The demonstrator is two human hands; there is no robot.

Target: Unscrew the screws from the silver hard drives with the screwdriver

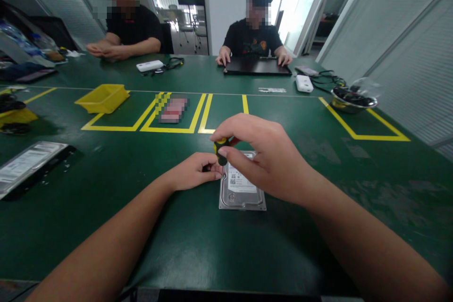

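Green table (191, 240) | right grip (271, 155) pinching screwdriver (222, 158), tip indistinct | hard drive (242, 184) partly covered | left grip (194, 171) at edge, cannot tell hold

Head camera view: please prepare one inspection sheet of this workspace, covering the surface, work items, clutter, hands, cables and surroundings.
Surface: glossy green tabletop, marked with yellow tape outlines.
Work items: silver rectangular metal hard drive, lying flat; black-and-yellow-handled screwdriver, nearly upright at the drive's left side, tip contact unclear.
Clutter: open yellow plastic bin; round shiny metal bowl holding dark items; flat silver labelled unit at left.
Hands: right hand grips the screwdriver; left hand is at the drive's left edge, exact hold unclear.
Cables: thin black cables beside a white rounded box, far side.
Surroundings: two people in black tops across the table, one touching a flat black panel.
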